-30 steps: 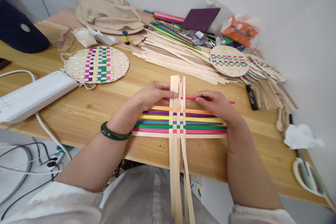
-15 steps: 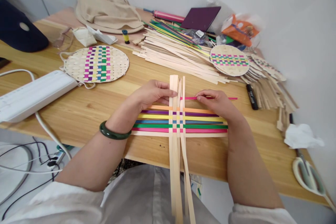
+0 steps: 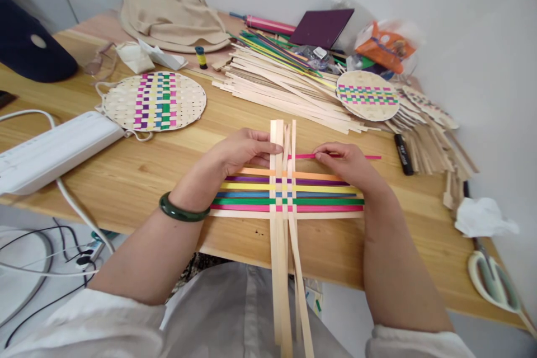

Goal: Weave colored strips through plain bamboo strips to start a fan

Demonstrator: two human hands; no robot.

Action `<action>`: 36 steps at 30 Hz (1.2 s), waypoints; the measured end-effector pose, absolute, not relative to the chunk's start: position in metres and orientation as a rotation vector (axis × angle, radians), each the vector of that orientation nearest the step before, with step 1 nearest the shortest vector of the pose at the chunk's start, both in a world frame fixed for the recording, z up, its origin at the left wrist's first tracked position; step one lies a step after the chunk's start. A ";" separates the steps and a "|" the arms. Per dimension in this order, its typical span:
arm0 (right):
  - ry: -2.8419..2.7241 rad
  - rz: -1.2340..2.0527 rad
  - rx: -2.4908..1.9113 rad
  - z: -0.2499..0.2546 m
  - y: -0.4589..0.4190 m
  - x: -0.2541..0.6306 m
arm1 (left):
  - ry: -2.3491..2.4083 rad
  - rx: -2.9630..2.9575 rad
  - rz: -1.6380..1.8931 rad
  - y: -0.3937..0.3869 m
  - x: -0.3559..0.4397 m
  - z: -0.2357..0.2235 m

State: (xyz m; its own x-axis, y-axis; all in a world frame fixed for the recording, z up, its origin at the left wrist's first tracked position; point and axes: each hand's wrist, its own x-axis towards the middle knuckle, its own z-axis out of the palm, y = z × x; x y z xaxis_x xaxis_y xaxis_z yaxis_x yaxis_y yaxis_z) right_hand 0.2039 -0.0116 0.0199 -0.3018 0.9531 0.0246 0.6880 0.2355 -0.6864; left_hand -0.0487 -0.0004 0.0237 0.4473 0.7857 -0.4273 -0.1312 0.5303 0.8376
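Note:
My right hand (image 3: 342, 161) pinches a narrow pink strip (image 3: 302, 156), whose left end reaches the upright pale strips (image 3: 278, 268). At their upper part, my left hand (image 3: 251, 152) closes thumb and fingers on the pale strips. Below my hands lies the woven crossing, where an orange strip (image 3: 314, 176), a yellow strip (image 3: 247, 186), a blue strip (image 3: 247, 194), a green strip (image 3: 327, 202) and others pass over and under the upright ones. A lower pink strip (image 3: 239, 208) and a pale crosswise strip (image 3: 327, 216) form its near edge.
Finished oval woven pieces (image 3: 155, 102) lie at left and a round woven piece (image 3: 367, 96) at right. Loose pale strips (image 3: 277, 86) are piled behind. A black marker (image 3: 403, 154), scissors (image 3: 493, 279) and a white power strip (image 3: 62, 151) rest on the table (image 3: 235, 243).
My right hand and the pink strip have shifted very slightly to the right. My left hand stays where it was on the pale strips.

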 end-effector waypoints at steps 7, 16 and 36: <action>-2.102 0.752 -1.465 0.027 -0.015 0.202 | 0.919 0.808 0.667 -0.001 -0.047 0.025; -2.182 0.618 -1.434 0.040 -0.027 0.193 | 0.963 0.901 0.651 -0.002 -0.047 0.025; -2.130 0.712 -1.492 0.030 -0.023 0.193 | 0.854 1.134 0.662 0.004 -0.063 0.027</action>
State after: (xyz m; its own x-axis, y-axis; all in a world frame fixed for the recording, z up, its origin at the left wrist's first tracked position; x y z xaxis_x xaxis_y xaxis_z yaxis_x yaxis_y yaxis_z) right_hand 0.1934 -0.0230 0.0304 -0.3201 0.9453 0.0623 0.7181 0.2850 -0.6349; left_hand -0.0626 0.0041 0.0267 0.5260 0.8158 -0.2405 -0.0301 0.3005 0.9533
